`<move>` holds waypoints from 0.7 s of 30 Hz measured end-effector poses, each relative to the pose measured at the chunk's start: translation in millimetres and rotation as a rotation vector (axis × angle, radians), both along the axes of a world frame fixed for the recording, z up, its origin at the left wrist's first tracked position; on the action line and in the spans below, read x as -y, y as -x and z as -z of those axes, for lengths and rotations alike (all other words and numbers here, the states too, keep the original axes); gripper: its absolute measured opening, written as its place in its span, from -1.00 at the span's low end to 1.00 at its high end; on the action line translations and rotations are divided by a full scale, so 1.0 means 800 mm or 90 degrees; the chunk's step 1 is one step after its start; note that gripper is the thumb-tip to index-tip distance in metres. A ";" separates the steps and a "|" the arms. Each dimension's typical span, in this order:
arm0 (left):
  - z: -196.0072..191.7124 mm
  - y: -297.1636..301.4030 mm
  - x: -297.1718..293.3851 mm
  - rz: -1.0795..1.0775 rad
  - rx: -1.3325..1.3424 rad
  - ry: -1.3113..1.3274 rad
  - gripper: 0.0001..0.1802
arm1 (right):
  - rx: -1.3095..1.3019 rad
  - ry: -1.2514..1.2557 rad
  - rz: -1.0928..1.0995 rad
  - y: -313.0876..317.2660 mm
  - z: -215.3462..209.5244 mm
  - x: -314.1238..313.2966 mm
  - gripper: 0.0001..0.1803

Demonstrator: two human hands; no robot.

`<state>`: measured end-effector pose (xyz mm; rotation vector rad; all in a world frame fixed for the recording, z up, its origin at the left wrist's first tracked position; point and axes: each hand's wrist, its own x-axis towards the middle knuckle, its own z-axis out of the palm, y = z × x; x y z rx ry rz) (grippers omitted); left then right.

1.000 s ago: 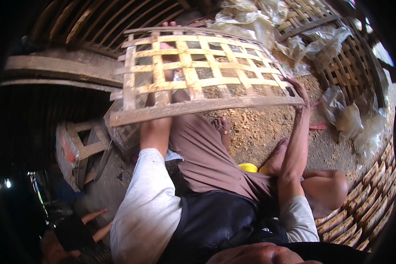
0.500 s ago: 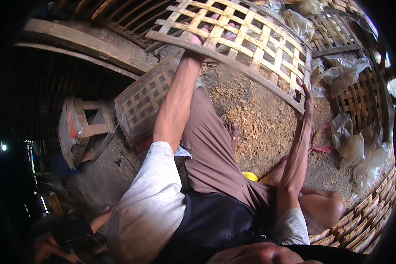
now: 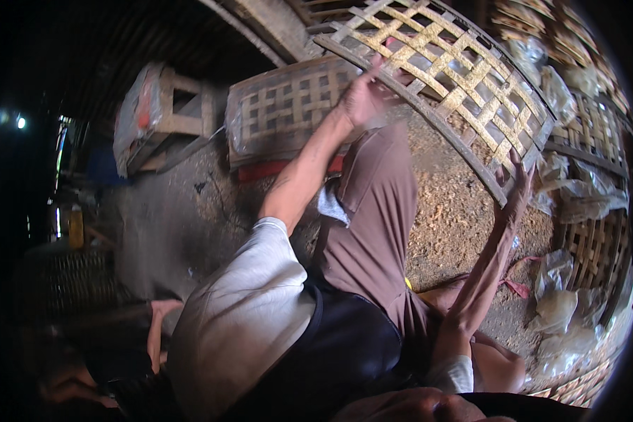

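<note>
Gripping the panel (image 3: 457,77) at two spots, the left hand (image 3: 364,95) closes on its near rail and the right hand (image 3: 519,184) on its lower corner. Since a second ago it has swung from level to slanted, lifted higher. Its long axis now runs from above the left hand down toward the right hand. A basket (image 3: 288,105) lies below the left hand, on the dirt floor (image 3: 457,218).

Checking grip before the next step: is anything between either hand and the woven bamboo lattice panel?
Nothing visible. The left hand grips the woven bamboo lattice panel at its near edge; the right hand touches its lower right corner. Both contact it directly.
</note>
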<state>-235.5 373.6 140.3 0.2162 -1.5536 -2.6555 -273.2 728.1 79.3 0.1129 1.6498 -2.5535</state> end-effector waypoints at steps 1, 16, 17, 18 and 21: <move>0.036 -0.009 0.020 0.012 0.064 -0.127 -0.31 | 0.006 0.000 -0.029 -0.002 0.003 0.013 -0.20; 0.119 -0.225 0.127 -0.458 0.066 -0.112 -0.25 | 0.254 0.182 -0.130 0.031 0.108 -0.019 -0.49; 0.112 -0.229 0.131 -0.489 0.081 -0.124 -0.35 | 0.251 0.208 -0.148 0.041 0.127 -0.035 -0.54; 0.108 -0.236 0.136 -0.521 0.098 -0.134 -0.43 | 0.250 0.202 -0.141 0.040 0.127 -0.037 -0.55; 0.120 -0.257 0.172 -0.570 0.079 -0.152 -0.75 | 0.242 0.198 -0.119 0.040 0.128 -0.036 -0.57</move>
